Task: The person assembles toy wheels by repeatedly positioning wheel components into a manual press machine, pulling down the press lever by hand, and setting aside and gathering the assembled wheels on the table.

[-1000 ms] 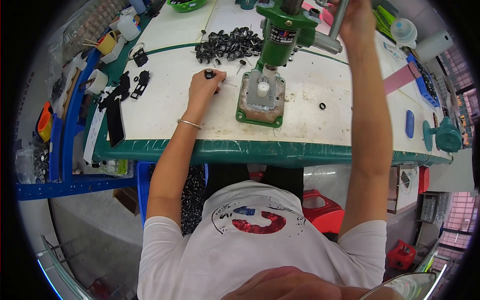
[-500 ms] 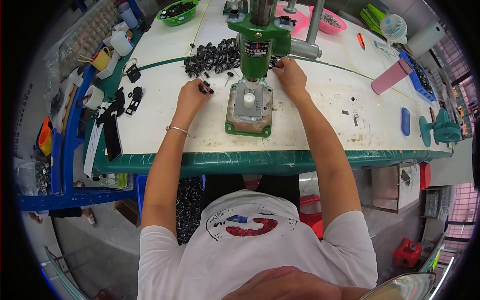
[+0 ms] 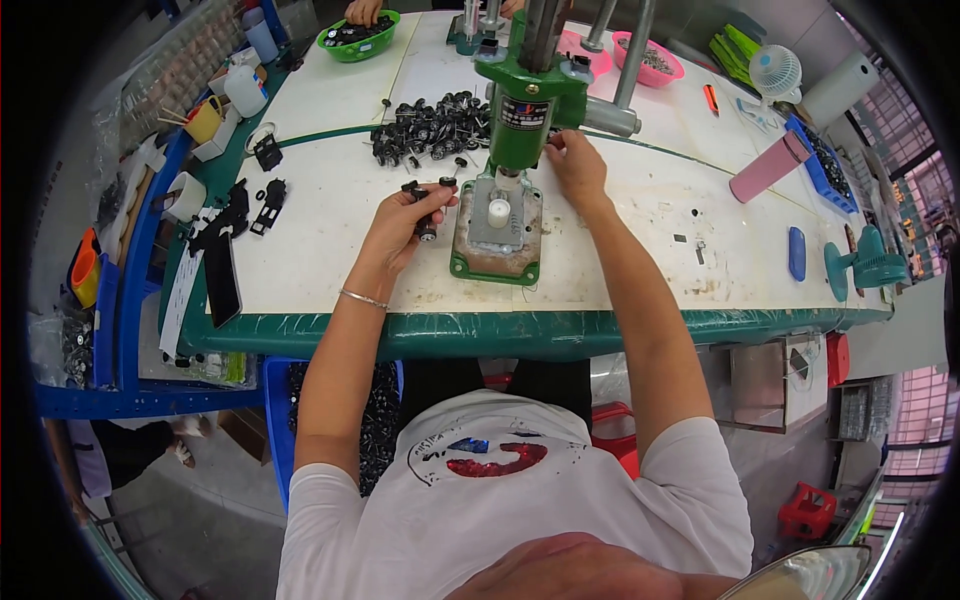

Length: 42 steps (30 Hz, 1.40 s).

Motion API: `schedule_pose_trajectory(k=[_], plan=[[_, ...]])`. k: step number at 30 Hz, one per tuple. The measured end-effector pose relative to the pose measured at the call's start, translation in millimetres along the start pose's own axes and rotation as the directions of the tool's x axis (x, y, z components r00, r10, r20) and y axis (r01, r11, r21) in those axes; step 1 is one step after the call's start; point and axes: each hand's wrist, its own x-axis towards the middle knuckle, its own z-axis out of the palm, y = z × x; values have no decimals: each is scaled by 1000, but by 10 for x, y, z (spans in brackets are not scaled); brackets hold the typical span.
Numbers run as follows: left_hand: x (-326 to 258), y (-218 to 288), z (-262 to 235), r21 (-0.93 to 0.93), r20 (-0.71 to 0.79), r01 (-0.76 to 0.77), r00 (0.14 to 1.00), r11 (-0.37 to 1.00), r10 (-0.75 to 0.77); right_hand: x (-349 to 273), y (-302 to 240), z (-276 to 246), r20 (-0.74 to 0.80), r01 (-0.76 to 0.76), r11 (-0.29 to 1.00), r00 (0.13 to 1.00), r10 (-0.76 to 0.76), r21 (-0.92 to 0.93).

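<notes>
Left grip (image 3: 395, 222): fingers curled closed around several black wheels (image 3: 427, 232), just left of the press base; one wheel sticks out at the fingertips, another sits lower, below the fingers. Exact count hidden by the hand.

Right grip (image 3: 580, 168): at the right flank of the green hand press (image 3: 522, 130), finger and thumb bent toward each other. The press head covers part of the fingertips; cannot tell how far apart they are or whether anything is held.

Press stands between the two hands and blocks the view of the desk (image 3: 620, 250) directly behind it. On its base plate, under the ram: a white cylindrical fixture (image 3: 498, 212), upright.

Loose pile of wheels with metal pins (image 3: 430, 130) behind the left hand, reaching to the press; a single pinned wheel (image 3: 460, 164) lies between pile and base.

Surroundings, left: black plastic housings (image 3: 268, 207) and a black phone (image 3: 222, 278) near the desk edge. Far side: green bowl (image 3: 362, 48) of black parts, with a co-worker's hand (image 3: 363, 12) in it; pink bowl (image 3: 655, 68) of small metal pieces. Right, well apart from the hands: pink tumbler (image 3: 768, 170), blue tray (image 3: 826, 180), blue case (image 3: 797, 253), teal fan (image 3: 868, 262).
</notes>
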Motion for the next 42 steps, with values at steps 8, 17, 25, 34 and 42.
schedule_pose_trajectory(k=[8, 17, 25, 34, 42], plan=[[-40, 128, 175, 30, 43, -95, 995, 995, 94, -494, -690, -585, 496, -405, 567, 868, -8, 717], [-95, 112, 459, 165, 57, -167, 986, 972, 159, -780, -962, -480, 398, -332, 582, 917, 14, 743], [-46, 56, 561, 140, 67, -182, 982, 973, 174, -578, -758, -762, 312, -355, 417, 935, 169, 837], [-40, 32, 569, 200, 105, -281, 959, 939, 265, 656, -1753, -2253, 60, -89, 122, 974, 219, 989], [-20, 37, 566, 273, 114, -344, 939, 898, 325, 1068, -1543, -2188, 59, -81, 159, 989, 137, 984]])
